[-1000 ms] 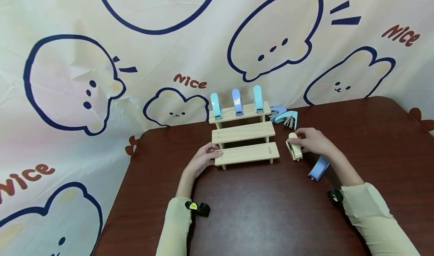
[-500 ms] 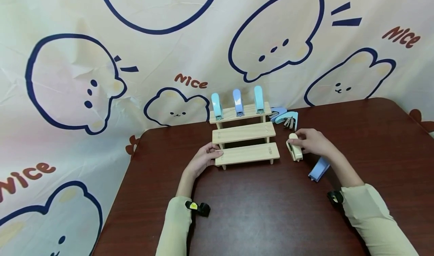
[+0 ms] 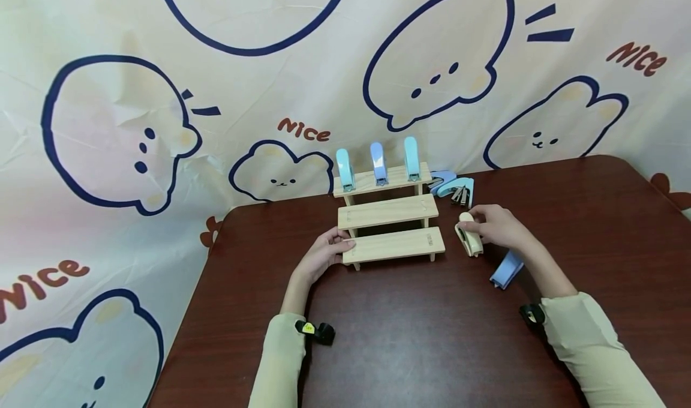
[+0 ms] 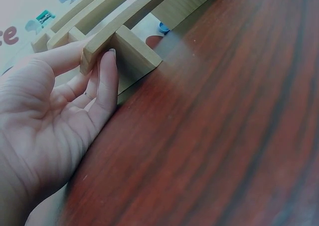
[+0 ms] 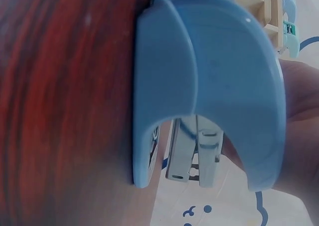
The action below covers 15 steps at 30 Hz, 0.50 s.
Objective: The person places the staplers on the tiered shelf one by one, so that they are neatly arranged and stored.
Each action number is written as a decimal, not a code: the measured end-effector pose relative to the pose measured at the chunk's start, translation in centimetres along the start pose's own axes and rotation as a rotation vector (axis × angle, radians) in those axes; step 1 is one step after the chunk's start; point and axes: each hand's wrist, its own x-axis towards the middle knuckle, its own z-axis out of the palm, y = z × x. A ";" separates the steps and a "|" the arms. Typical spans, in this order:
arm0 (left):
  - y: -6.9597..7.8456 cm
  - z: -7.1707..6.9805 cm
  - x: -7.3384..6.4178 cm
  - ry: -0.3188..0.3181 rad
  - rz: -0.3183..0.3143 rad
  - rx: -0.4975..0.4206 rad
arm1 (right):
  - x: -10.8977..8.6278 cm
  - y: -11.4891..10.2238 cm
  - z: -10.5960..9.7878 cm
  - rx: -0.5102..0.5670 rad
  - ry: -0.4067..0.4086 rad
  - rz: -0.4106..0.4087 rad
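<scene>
A three-tier wooden stand [image 3: 393, 245] is on the table, and my left hand [image 3: 321, 254] grips the left end of its lowest tier. In the left wrist view the thumb and fingers [image 4: 107, 81] close around the board's end by its leg. To the right of the stand, my right hand [image 3: 499, 225] pinches a cream stapler [image 3: 468, 237] near its top end, just over the table. A blue stapler [image 3: 507, 269] lies below that hand. It fills much of the right wrist view, where the cream stapler is hidden behind it.
On the top tier stand three staplers: a light blue one [image 3: 345, 170], a periwinkle one [image 3: 378, 164] and another light blue one [image 3: 412, 158]. Behind the stand's right end lie more blue staplers [image 3: 457, 189], one spread wide. A printed cloth [image 3: 259, 90] hangs behind the table [image 3: 410, 348].
</scene>
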 end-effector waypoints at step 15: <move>0.1 0.0 -0.1 0.004 -0.006 0.003 | 0.0 -0.1 0.3 -0.007 0.028 -0.015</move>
